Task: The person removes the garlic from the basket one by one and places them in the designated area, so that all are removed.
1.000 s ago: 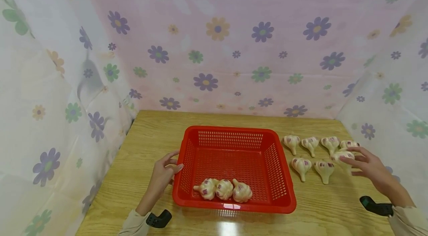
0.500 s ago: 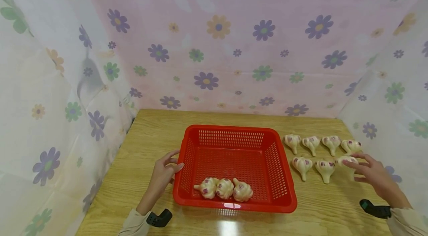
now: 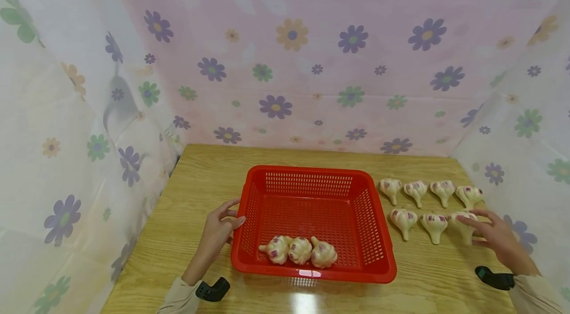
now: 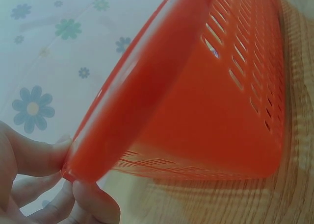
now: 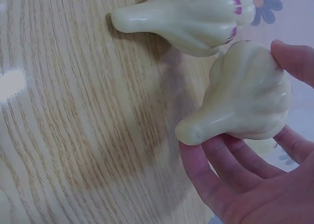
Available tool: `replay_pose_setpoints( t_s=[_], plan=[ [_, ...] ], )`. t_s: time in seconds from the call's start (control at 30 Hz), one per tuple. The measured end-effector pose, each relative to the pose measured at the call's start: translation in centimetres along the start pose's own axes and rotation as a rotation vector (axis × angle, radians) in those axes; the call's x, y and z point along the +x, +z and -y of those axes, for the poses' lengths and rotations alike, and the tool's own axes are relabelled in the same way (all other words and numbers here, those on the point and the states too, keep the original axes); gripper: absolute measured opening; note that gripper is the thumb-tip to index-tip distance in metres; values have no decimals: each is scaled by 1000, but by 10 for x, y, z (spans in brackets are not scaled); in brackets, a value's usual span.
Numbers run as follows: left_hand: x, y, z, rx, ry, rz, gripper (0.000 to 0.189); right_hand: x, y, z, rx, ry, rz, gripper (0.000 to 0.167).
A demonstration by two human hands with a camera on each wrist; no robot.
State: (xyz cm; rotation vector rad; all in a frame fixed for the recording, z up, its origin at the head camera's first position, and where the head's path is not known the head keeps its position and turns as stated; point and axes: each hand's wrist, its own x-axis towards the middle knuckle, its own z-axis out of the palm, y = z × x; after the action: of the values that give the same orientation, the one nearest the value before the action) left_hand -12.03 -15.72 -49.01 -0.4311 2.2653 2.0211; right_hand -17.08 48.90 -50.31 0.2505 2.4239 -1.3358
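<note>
My left hand (image 3: 218,230) pinches the left rim of a red plastic basket (image 3: 311,274); the left wrist view shows thumb and fingers on either side of the rim (image 4: 113,111). On the right, my right hand (image 3: 500,240) holds a garlic bulb (image 5: 250,94) between thumb and fingers, its stem pointing toward me. This bulb is at the right end of the front row, beside another garlic bulb (image 3: 434,225). Inside the basket, three garlic bulbs (image 3: 300,250) lie along the near wall.
A back row of several garlic bulbs (image 3: 416,190) lies right of the basket, with another front-row bulb (image 3: 403,220) close to its right wall. The wooden table (image 3: 209,170) is enclosed by a flowered cloth (image 3: 311,81) at the back and sides.
My right hand has brought its garlic bulb nearer to me, away from the back row and into line with the front row. My left hand has stayed on the basket rim.
</note>
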Motion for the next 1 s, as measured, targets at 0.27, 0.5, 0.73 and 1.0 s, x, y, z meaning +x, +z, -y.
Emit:
replay_pose_setpoints(
  t_s=[0.27, 0.5, 0.73, 1.0],
  plan=[
    [1, 2, -4, 7, 35, 13, 46, 3, 5, -10, 17, 88, -49, 93],
    [3, 3, -5, 14, 37, 6, 46, 9, 11, -7, 13, 113, -125, 98],
    [0, 0, -2, 20, 17, -13, 47, 12, 18, -3, -6, 57, -96, 96],
    [-3, 0, 0, 9, 24, -2, 48, 15, 13, 2, -50, 109, -30, 103]
  ],
)
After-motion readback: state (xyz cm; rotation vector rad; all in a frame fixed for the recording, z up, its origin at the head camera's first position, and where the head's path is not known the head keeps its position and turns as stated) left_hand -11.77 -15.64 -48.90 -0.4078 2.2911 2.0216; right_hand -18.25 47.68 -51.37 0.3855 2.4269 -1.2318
